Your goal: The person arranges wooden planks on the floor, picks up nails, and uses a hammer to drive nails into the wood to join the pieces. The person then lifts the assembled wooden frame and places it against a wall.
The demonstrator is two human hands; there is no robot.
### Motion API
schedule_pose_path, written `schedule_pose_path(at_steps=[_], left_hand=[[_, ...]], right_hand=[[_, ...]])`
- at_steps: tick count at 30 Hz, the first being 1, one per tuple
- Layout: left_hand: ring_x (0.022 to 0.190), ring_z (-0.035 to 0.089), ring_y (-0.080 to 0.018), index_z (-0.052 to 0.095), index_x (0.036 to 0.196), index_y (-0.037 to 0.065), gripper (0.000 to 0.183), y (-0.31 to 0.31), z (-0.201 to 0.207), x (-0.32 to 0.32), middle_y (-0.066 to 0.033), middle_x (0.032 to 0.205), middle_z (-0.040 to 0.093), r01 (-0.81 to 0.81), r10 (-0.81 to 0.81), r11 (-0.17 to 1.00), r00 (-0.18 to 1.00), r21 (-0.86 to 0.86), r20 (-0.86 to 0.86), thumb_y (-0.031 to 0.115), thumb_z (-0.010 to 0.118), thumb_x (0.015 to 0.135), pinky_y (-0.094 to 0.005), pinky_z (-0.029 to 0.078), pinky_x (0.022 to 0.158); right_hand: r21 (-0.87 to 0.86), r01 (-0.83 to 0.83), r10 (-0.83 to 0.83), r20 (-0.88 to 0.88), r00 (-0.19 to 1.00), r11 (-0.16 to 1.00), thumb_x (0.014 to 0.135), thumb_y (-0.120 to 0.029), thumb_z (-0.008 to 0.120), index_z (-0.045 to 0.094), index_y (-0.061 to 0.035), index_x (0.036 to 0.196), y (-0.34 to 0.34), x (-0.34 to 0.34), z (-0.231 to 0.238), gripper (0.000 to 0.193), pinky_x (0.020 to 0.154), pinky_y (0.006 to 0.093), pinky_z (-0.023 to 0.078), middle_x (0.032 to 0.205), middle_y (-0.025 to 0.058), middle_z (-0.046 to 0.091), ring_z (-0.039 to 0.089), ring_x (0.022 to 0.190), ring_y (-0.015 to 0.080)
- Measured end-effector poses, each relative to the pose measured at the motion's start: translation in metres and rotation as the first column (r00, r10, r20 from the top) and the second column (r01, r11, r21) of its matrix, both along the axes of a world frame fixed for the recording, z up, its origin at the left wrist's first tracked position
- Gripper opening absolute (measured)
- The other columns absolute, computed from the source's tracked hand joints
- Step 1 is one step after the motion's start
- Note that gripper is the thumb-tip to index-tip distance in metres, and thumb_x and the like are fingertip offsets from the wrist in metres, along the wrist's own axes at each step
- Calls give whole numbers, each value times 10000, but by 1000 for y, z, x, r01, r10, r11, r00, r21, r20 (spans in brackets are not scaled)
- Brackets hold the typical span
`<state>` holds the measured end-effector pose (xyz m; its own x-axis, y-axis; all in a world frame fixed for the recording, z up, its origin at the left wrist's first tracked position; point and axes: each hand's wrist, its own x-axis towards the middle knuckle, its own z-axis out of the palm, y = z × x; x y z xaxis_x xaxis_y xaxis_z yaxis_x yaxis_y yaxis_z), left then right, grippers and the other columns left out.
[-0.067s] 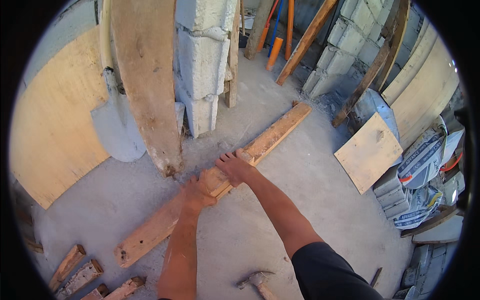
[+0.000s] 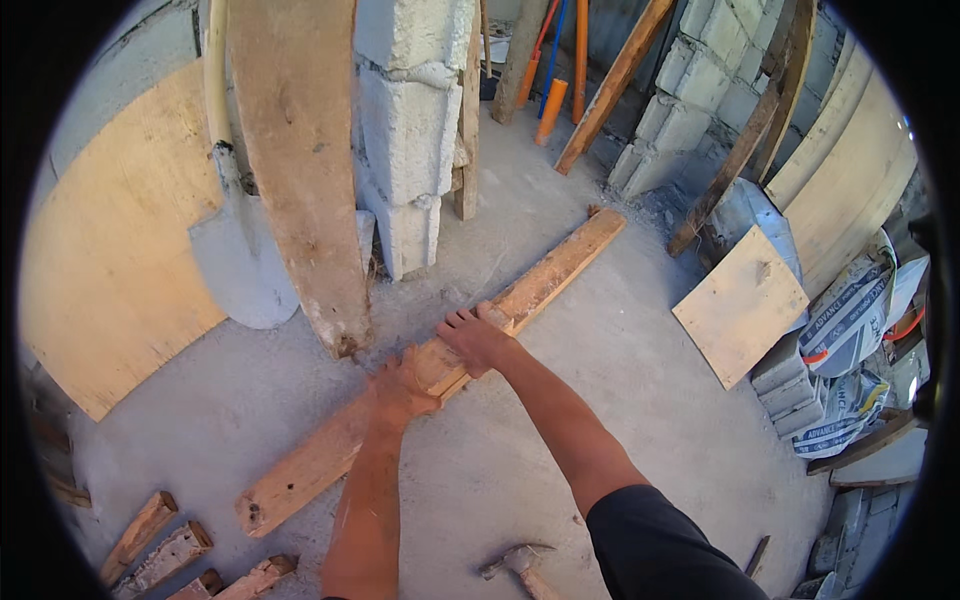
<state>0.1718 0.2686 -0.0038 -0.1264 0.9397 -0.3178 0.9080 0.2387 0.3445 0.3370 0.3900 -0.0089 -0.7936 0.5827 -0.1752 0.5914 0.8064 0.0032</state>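
Two lengths of wooden board lie in a diagonal line on the concrete floor and seem to overlap under my hands. The nearer board [image 2: 300, 475] runs toward the lower left, with a dark hole near its end. The farther board [image 2: 565, 258] stretches to the upper right. My left hand [image 2: 402, 388] grips the nearer board, its fingers over the far edge. Just beyond it my right hand [image 2: 476, 338] is wrapped over the boards where they meet. The undersides and thumbs are partly hidden. A claw hammer [image 2: 518, 562] rests on the floor near me.
Several wood offcuts [image 2: 165, 550] lie at the lower left. A shovel [image 2: 245, 260], plywood [image 2: 120, 250] and a wide plank [image 2: 300, 150] lean beside a block column [image 2: 405, 140]. On the right are a square plywood piece [image 2: 742, 305], concrete blocks [image 2: 788, 385] and sacks [image 2: 850, 320].
The whole view has shifted slightly. Both hands keep their grip on the boards, with no clear movement of either.
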Motion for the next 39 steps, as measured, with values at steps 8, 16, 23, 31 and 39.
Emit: schedule_pose_path(at_steps=[8, 16, 23, 31, 39], left_hand=[[1290, 521, -371, 403, 1471, 132, 981, -9, -3, 6, -171, 1343, 537, -56, 53, 996, 998, 69, 39, 355, 855, 629, -567, 357, 1106], [1271, 494, -314, 371, 1509, 75, 946, -20, -31, 10, -138, 1371, 504, -52, 37, 979, 996, 198, 78, 324, 809, 708, -516, 403, 1015], [1291, 459, -380, 346, 1506, 23, 970, -12, -31, 9, -219, 1372, 462, -74, 36, 983, 973, 165, 226, 130, 798, 655, -518, 350, 1068], [1282, 484, -345, 382, 1500, 96, 1124, -35, -46, -46, -184, 1353, 503, 216, -230, 945, 973, 244, 28, 268, 915, 525, -499, 334, 1076], [1293, 480, -297, 415, 1487, 175, 1123, -115, -26, -69, -107, 1341, 537, 245, -251, 960, 967, 139, 33, 298, 931, 497, -434, 335, 1047]], right_hand=[[-331, -23, -37, -175, 984, 943, 497, -404, 948, 424, -116, 1492, 25, 20, 9, 1161, 1159, 597, 257, 1455, 208, 463, 384, 1406, 408], [-615, 300, -607, -380, 698, 730, 1014, -517, 548, 569, 74, 1363, 135, 95, -64, 687, 1076, 396, 422, 1349, 168, 627, 565, 1236, 256], [-651, 450, -735, -256, 627, 611, 960, -736, 401, 540, 88, 1389, 153, 109, -90, 940, 1126, 455, 357, 1407, 268, 552, 488, 1348, 374], [-392, 536, -607, -76, 791, 747, 1011, -658, 292, 575, 51, 1318, 48, 117, -77, 823, 1139, 507, 312, 1437, 296, 515, 394, 1389, 480], [-245, 731, -764, -66, 642, 636, 1024, -648, 252, 622, -14, 1319, -76, 81, -63, 791, 1157, 542, 271, 1417, 272, 532, 390, 1358, 515]])
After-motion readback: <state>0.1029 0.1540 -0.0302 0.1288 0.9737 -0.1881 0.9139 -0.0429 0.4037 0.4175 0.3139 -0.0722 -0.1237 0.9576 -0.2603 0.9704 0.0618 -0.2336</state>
